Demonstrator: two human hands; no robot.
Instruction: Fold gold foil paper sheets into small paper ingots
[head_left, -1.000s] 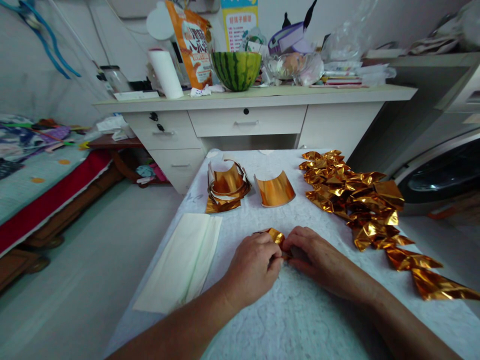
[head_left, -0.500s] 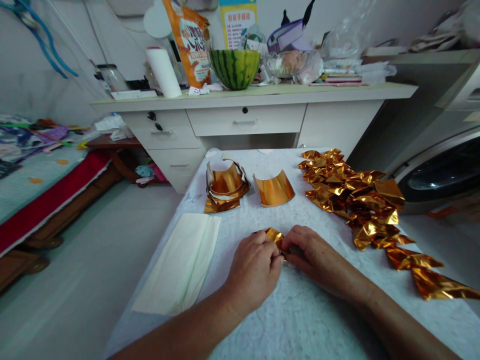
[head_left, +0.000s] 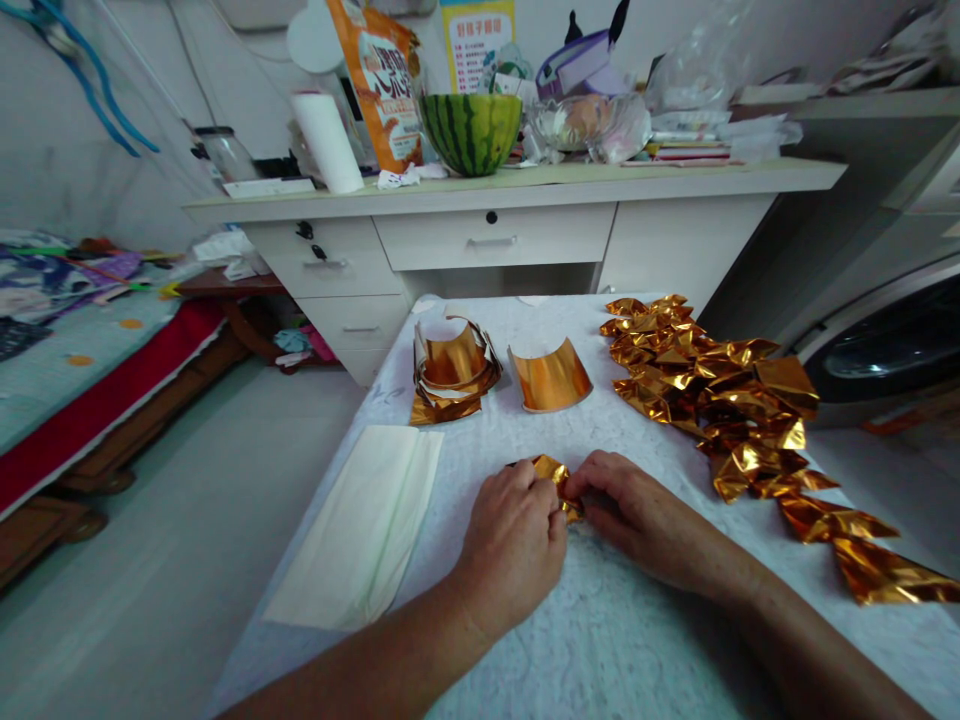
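A small piece of gold foil paper (head_left: 553, 470) lies on the table between my hands, partly covered by them. My left hand (head_left: 517, 535) is closed over its left part, fingers curled. At its right edge, the fingers of my right hand (head_left: 626, 515) are bent and pinch the foil. Beyond them rests a single curved gold sheet (head_left: 553, 378), and left of that a curled stack of gold foil sheets (head_left: 454, 370). A heap of folded gold foil pieces (head_left: 720, 400) runs along the table's right side.
A folded cream paper (head_left: 360, 530) lies at the left of the cloth-covered table (head_left: 645, 640). Behind stands a white desk (head_left: 495, 240) carrying a halved watermelon (head_left: 472, 135), an orange snack bag (head_left: 386, 95) and a white roll (head_left: 328, 145). A front-loading washer (head_left: 900, 330) stands at right.
My right fingers have shifted slightly, and my left thumb has tucked in, so more of the gold foil shows between my hands. The view has moved a little.
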